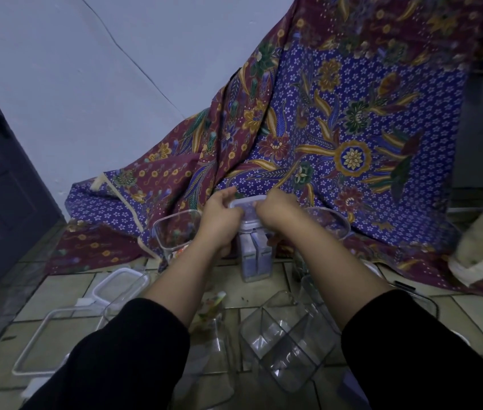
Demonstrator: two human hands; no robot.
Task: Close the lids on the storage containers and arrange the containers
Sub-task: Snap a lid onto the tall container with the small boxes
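Observation:
A tall clear storage container (254, 258) stands upright on the tiled floor in the middle of the view. On its top sits a clear lid (247, 203) with white clips. My left hand (222, 213) grips the lid's left side and my right hand (278, 213) grips its right side, fingers curled over the rim. Whether the lid is fully seated I cannot tell. An open clear container (175, 232) stands left of it and another open container (330, 221) stands right of it, partly hidden by my right forearm.
A patterned batik cloth (337, 137) hangs behind the containers and spreads onto the floor. Loose lids (122, 284) and a large lid frame (39, 344) lie at the lower left. A divided clear container (287, 340) lies near me. A dark door (1, 184) is left.

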